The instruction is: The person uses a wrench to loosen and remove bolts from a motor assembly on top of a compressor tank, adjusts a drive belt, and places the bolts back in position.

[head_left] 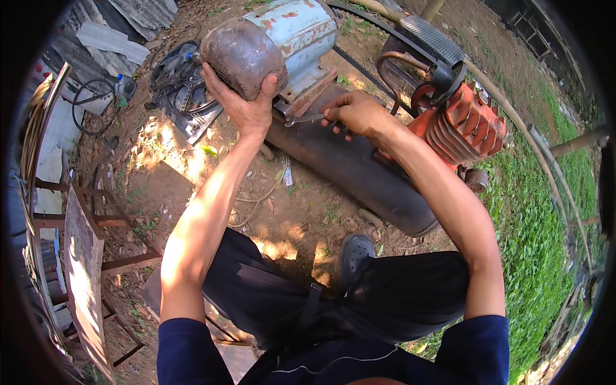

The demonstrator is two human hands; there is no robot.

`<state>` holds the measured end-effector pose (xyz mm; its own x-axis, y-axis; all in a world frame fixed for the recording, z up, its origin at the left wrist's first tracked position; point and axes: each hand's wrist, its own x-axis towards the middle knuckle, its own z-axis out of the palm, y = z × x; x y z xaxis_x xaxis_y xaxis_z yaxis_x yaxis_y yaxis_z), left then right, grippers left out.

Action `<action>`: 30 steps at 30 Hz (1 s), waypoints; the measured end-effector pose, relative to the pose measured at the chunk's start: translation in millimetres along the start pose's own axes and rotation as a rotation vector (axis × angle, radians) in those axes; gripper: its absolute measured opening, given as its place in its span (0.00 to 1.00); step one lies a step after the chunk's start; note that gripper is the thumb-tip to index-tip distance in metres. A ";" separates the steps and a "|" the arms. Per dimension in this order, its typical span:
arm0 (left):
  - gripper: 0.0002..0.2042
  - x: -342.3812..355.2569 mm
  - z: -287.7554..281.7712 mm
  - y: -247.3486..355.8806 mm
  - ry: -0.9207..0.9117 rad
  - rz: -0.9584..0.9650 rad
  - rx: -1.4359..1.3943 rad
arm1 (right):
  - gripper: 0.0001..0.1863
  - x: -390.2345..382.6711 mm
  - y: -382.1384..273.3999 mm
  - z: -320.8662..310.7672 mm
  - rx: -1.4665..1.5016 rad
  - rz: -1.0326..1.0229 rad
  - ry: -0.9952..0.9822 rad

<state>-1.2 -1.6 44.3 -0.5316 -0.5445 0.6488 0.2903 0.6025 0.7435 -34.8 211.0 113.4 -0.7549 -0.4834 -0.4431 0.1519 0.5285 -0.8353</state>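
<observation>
Outdoors, two hands at a pale blue motor (300, 38).
The left hand (240, 109) lies with fingers spread wide against the motor's rusty, rounded end cover (245, 56), above the left end of the black tank (346, 167); the right hand (360, 114) has its fingers curled around a wrench (309, 119), its head just below the rusty mounting rail (312, 95), contact unclear. Toward the tank's right end stands a red finned pump (463, 125).

A tank (350, 170): motor (301, 42) over its left end, compressor pump (459, 125) at its right; tangled cables (187, 86) lie left of it, grass (532, 256) right, a shoe (355, 258) (the wearer's) before it.
</observation>
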 end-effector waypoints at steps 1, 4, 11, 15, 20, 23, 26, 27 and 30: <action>0.66 0.4 1.7 -0.1 0.018 0.010 0.022 | 0.14 -1.6 -0.2 1.0 -0.001 0.000 0.002; 0.66 2.7 0.4 0.0 0.010 0.011 0.043 | 0.15 -5.3 -3.8 0.5 -0.001 0.001 0.030; 0.67 9.9 -29.8 14.4 -0.245 -0.062 0.154 | 0.19 -24.8 6.6 0.3 0.166 -0.100 0.225; 0.57 1.4 -31.3 35.6 -0.148 0.201 0.226 | 0.21 -22.8 19.1 16.1 0.541 -0.101 0.355; 0.35 -6.3 -14.7 51.2 -0.106 0.796 0.062 | 0.22 -3.5 29.7 20.7 0.656 -0.123 0.408; 0.29 -15.4 -20.6 60.5 -0.255 0.821 0.229 | 0.22 4.3 37.1 19.1 0.724 -0.127 0.407; 0.24 -5.7 -21.2 59.7 -0.220 0.820 0.258 | 0.22 7.8 34.9 24.2 0.778 -0.123 0.430; 0.23 1.6 -21.1 57.7 -0.210 0.832 0.280 | 0.22 9.2 32.5 28.5 0.786 -0.124 0.452; 0.19 33.7 -19.0 64.3 -0.096 0.879 0.345 | 0.22 10.4 29.4 48.0 0.828 -0.185 0.523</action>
<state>14.7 7.7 117.1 -0.3022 0.2269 0.9259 0.3743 0.9215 -0.1036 -7.6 188.0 68.6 -0.9676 -0.0353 -0.2502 0.2501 -0.2736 -0.9288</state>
